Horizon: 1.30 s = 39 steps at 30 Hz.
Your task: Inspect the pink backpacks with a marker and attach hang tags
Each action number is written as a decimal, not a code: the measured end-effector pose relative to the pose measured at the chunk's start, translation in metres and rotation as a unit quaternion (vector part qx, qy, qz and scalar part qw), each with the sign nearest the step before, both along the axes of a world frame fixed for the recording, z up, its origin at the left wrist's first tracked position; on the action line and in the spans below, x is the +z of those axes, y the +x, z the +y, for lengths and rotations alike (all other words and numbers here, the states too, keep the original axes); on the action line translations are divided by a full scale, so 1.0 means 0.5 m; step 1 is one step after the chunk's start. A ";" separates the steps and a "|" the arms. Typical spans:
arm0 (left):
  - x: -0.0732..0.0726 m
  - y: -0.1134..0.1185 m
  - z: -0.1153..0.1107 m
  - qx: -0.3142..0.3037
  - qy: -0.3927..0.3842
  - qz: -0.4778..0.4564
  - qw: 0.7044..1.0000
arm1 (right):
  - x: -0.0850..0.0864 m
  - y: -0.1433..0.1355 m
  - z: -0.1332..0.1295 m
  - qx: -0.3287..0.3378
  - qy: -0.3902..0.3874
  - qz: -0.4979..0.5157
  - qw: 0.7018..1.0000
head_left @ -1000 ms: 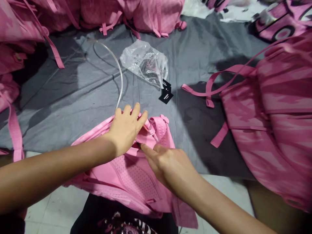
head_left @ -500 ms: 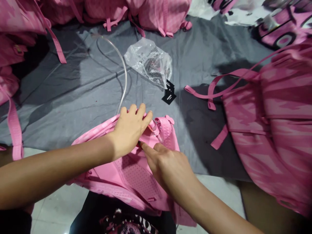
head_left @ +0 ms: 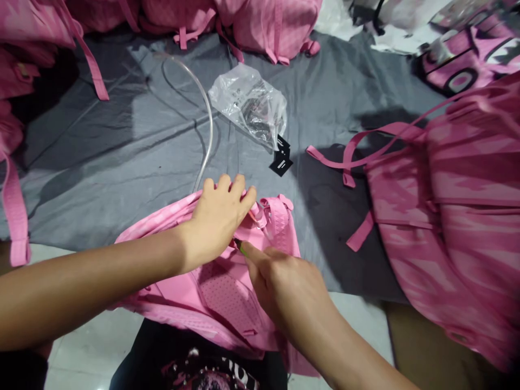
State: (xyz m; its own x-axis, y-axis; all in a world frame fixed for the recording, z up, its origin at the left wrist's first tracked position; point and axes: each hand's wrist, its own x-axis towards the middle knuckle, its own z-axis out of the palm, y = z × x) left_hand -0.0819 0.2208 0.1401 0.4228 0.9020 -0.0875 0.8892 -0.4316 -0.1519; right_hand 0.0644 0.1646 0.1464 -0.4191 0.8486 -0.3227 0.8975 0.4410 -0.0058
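Observation:
A pink backpack (head_left: 231, 295) lies at the front edge of the grey-covered table, its dotted panel facing up. My left hand (head_left: 219, 219) grips its upper edge, with the fingers curled over the pink fabric beside a strap and a clear tube end. Close below it, my right hand (head_left: 280, 281) is closed around a small tool (head_left: 242, 248) with a dark tip and a bit of green. The tip touches the backpack fabric just under my left palm; most of the tool is hidden in the fingers.
On the grey cloth (head_left: 162, 146) lie a clear plastic bag (head_left: 252, 105), black tags (head_left: 281, 161) and a curved clear tube (head_left: 210, 124). A large pink camouflage backpack (head_left: 459, 206) stands at the right, its straps reaching inward. Several pink bags (head_left: 268, 27) line the back and left.
My right hand has shifted slightly down and right, and the green part of the tool now shows. My left hand keeps its grip on the backpack. The view has shifted slightly.

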 end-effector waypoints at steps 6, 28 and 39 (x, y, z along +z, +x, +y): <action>0.001 0.000 0.001 -0.002 0.000 0.005 1.000 | -0.003 -0.002 0.002 0.000 0.012 0.003 1.000; 0.004 0.003 0.002 -0.001 -0.011 0.012 1.000 | -0.017 0.037 -0.010 -0.015 -0.016 0.109 0.994; 0.004 0.005 0.003 0.002 -0.015 0.024 1.000 | -0.012 0.022 -0.005 -0.029 -0.075 0.173 0.982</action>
